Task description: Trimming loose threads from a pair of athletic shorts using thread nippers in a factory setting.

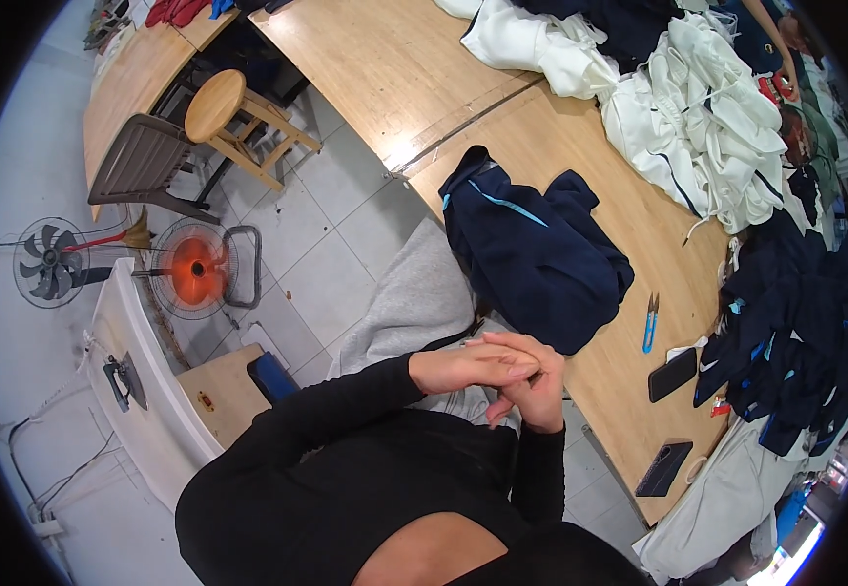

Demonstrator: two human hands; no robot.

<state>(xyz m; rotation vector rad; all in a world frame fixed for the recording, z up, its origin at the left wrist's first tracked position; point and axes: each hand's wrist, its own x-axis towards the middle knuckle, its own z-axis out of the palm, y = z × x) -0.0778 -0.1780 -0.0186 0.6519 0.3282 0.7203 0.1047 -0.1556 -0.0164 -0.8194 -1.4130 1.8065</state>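
My left hand [465, 367] and my right hand [538, 391] are clasped in front of my body, fingers folded over each other. No object shows between them, though the palms are hidden. Just beyond the hands a dark navy garment [541, 249] with a light blue stripe lies bunched on the wooden table [599, 146]. Grey fabric [409, 293] hangs beside it, over the table's edge and toward my lap. To the right of the navy garment rest blue-handled thread snips [650, 322], apart from both hands.
A dark phone [673, 375] and another dark phone-like item [664, 469] lie on the right. White garments [702, 127] and navy garments [785, 322] are heaped farther over. On the left stand an ironing board [155, 410] with an iron [125, 381], fans [197, 273] and a stool [217, 105].
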